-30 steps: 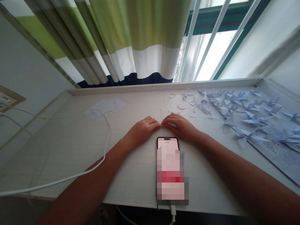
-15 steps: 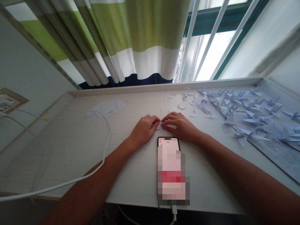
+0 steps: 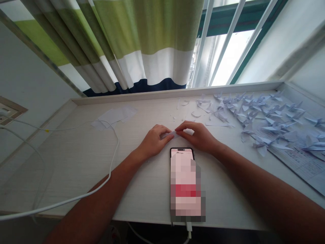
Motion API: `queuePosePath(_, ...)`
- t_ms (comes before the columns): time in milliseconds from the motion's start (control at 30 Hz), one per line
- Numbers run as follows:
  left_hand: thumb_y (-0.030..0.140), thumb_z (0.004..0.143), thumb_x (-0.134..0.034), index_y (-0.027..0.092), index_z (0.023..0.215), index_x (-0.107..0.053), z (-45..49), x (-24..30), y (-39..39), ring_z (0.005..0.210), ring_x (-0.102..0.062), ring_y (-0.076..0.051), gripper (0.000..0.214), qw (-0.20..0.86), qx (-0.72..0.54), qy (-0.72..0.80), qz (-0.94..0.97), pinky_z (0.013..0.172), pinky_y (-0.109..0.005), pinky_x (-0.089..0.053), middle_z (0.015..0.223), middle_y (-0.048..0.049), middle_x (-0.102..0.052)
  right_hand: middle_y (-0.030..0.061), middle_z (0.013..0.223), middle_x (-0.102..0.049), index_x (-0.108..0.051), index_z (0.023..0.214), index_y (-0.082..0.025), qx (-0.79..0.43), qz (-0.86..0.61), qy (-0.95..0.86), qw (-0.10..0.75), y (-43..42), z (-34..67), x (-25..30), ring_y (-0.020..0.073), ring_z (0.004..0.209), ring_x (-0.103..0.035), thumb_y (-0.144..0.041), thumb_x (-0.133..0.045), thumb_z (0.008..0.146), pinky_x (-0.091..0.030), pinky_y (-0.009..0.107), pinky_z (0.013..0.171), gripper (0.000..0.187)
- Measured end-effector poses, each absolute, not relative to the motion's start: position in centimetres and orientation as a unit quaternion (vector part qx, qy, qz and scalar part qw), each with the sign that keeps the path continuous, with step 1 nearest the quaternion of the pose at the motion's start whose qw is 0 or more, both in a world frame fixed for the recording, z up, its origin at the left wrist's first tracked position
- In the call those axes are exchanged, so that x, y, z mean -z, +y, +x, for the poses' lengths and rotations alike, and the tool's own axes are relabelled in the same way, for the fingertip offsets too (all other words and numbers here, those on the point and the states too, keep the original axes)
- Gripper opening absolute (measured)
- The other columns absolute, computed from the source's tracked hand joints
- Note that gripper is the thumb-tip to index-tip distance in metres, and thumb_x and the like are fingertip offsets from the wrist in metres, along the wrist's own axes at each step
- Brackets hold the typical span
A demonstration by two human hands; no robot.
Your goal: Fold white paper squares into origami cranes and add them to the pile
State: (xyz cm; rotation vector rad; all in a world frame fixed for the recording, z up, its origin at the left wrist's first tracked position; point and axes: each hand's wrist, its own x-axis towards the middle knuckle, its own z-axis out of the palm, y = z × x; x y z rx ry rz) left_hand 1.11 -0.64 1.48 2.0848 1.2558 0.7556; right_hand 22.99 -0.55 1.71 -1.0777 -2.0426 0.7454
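Note:
A small piece of white paper [image 3: 174,134] lies between my two hands, just beyond the phone, and my fingers cover much of it. My left hand [image 3: 157,139] pinches its left part between thumb and fingers. On the other side, my right hand [image 3: 195,134] has thumb and fingertips closed on the paper's right end. A phone [image 3: 184,169] with a lit pinkish screen rests on the table below the hands, its display mostly blurred out. Many folded white paper birds [image 3: 264,112] are spread over the right side of the table.
Paper strips and scraps [image 3: 203,105] lie behind my right hand. Flat paper sheets [image 3: 114,117] rest at the back left. A white cable [image 3: 111,162] crosses over my left forearm. Under the birds is a printed sheet [image 3: 302,166]. A raised ledge [image 3: 142,94] borders the back.
My left thumb has shifted right along the paper, and my right fingers have lifted slightly into a tighter pinch. The paper shows as a narrower strip. The whole view has moved slightly.

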Motion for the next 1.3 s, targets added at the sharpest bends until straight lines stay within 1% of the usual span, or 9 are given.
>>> queuePosePath(167, 0.034, 0.094, -0.066, 0.023, 0.088, -0.076, 1.5, -1.1, -0.6, 0.106, -0.062, -0.024, 0.016, 0.318, -0.302, 0.448, 0.779, 0.099, -0.040, -0.048, 0.103, -0.0047, -0.075, 0.0048, 0.095, -0.077, -0.074, 0.096, -0.021, -0.304, -0.415, -0.781, 0.354, -0.9, 22.9, -1.9, 0.0210, 0.090, -0.070, -0.028, -0.064, 0.091, -0.053, 0.036, 0.085, 0.013)
queuePosePath(267, 0.034, 0.092, -0.068, 0.024, 0.096, -0.076, 1.4, -1.1, -0.7, 0.110, -0.061, -0.025, 0.013, 0.297, -0.299, 0.461, 0.781, 0.102, -0.042, -0.047, 0.106, -0.0043, -0.075, 0.0043, 0.095, -0.077, -0.074, 0.096, -0.020, -0.319, -0.427, -0.770, 0.351, -0.9, 22.8, -1.8, 0.0204, 0.090, -0.070, -0.028, -0.064, 0.091, -0.053, 0.035, 0.085, 0.013)
queuePosePath(367, 0.032, 0.091, -0.071, 0.024, 0.108, -0.073, 1.0, -1.4, -0.6, 0.113, -0.059, -0.025, 0.019, 0.259, -0.300, 0.461, 0.794, 0.103, -0.042, -0.047, 0.110, -0.0036, -0.074, 0.0051, 0.093, -0.077, -0.073, 0.097, -0.019, -0.353, -0.449, -0.745, 0.345, -0.8, 22.9, -1.6, 0.0202, 0.087, -0.070, -0.028, -0.065, 0.089, -0.054, 0.034, 0.081, 0.014)
queuePosePath(467, 0.028, 0.091, -0.072, 0.024, 0.104, -0.074, 0.6, -1.4, -0.5, 0.112, -0.058, -0.024, 0.014, 0.236, -0.298, 0.438, 0.815, 0.102, -0.042, -0.046, 0.107, -0.0033, -0.074, 0.0052, 0.088, -0.076, -0.074, 0.096, -0.017, -0.381, -0.459, -0.735, 0.321, -0.5, 22.9, -1.4, 0.0195, 0.081, -0.070, -0.024, -0.065, 0.088, -0.054, 0.033, 0.076, 0.014)
queuePosePath(633, 0.030, 0.093, -0.070, 0.028, 0.106, -0.078, 0.5, -0.4, -0.1, 0.112, -0.056, -0.025, 0.015, 0.212, -0.269, 0.397, 0.852, 0.103, -0.043, -0.046, 0.110, -0.0037, -0.074, 0.0067, 0.090, -0.075, -0.079, 0.092, -0.019, -0.283, -0.461, -0.791, 0.286, -0.1, 22.8, -0.8, 0.0227, 0.089, -0.066, -0.017, -0.064, 0.088, -0.050, 0.036, 0.083, 0.016)
queuePosePath(767, 0.031, 0.094, -0.069, 0.027, 0.105, -0.080, 0.8, 0.1, 0.0, 0.111, -0.056, -0.025, 0.016, 0.200, -0.255, 0.399, 0.858, 0.101, -0.044, -0.047, 0.110, -0.0044, -0.073, 0.0089, 0.095, -0.073, -0.081, 0.092, -0.019, -0.219, -0.440, -0.827, 0.272, 0.2, 22.9, -0.4, 0.0244, 0.092, -0.063, -0.021, -0.065, 0.092, -0.048, 0.039, 0.087, 0.015)
queuePosePath(1000, 0.031, 0.091, -0.073, 0.027, 0.091, -0.081, 1.2, -0.1, -0.1, 0.106, -0.058, -0.025, 0.009, 0.222, -0.268, 0.428, 0.834, 0.098, -0.044, -0.047, 0.103, -0.0031, -0.074, 0.0100, 0.102, -0.073, -0.079, 0.096, -0.020, -0.206, -0.405, -0.857, 0.244, 0.2, 23.5, -0.4, 0.0262, 0.098, -0.063, -0.028, -0.062, 0.098, -0.045, 0.044, 0.092, 0.020)
queuePosePath(1167, 0.032, 0.090, -0.074, 0.027, 0.094, -0.080, 1.4, 0.0, -0.4, 0.107, -0.058, -0.025, 0.009, 0.190, -0.267, 0.415, 0.849, 0.095, -0.044, -0.048, 0.106, -0.0037, -0.075, 0.0085, 0.104, -0.074, -0.079, 0.098, -0.023, -0.202, -0.389, -0.868, 0.234, 0.1, 23.9, -0.4, 0.0263, 0.100, -0.063, -0.029, -0.067, 0.095, -0.046, 0.043, 0.091, 0.014)
queuePosePath(1300, 0.025, 0.095, -0.067, 0.023, 0.095, -0.078, 1.6, -0.2, -0.8, 0.106, -0.061, -0.023, 0.011, 0.147, -0.263, 0.371, 0.878, 0.093, -0.041, -0.046, 0.105, -0.0037, -0.077, 0.0083, 0.102, -0.076, -0.079, 0.094, -0.021, -0.185, -0.361, -0.877, 0.258, -0.1, 23.9, -0.7, 0.0250, 0.097, -0.065, -0.024, -0.066, 0.095, -0.047, 0.042, 0.091, 0.014)
